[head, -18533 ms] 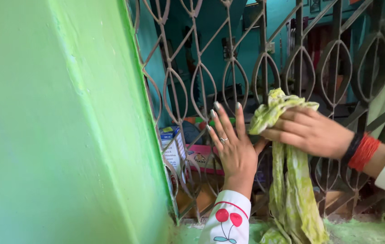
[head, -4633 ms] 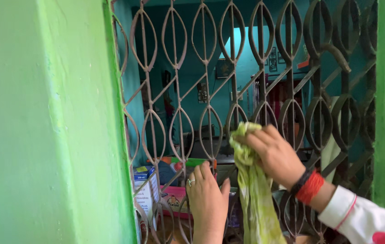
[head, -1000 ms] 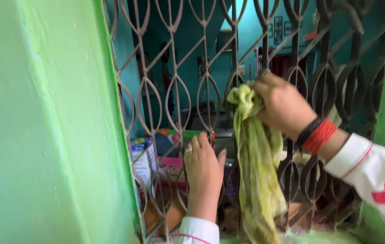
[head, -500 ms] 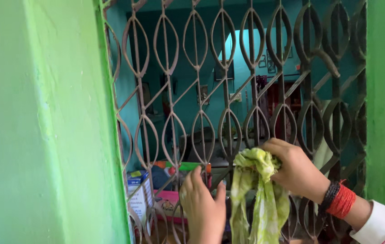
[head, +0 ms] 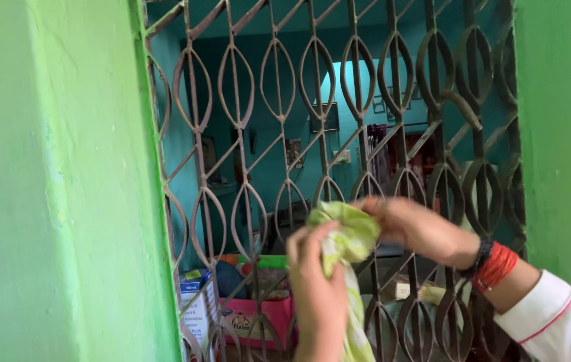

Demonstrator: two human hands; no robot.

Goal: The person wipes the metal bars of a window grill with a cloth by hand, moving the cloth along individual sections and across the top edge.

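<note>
Head view: both my hands meet on the green-and-white cloth in front of the metal window grille. My left hand is closed around the bunched top from below, and my right hand pinches the same bunch from the right. The cloth's tail hangs down past my left wrist. A pink box sits behind the bars.

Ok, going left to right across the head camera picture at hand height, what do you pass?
Bright green plastered wall → blue and white box behind the metal grille → left hand → crumpled yellow-green cloth → right hand → red thread wristband → white sleeve.
</note>
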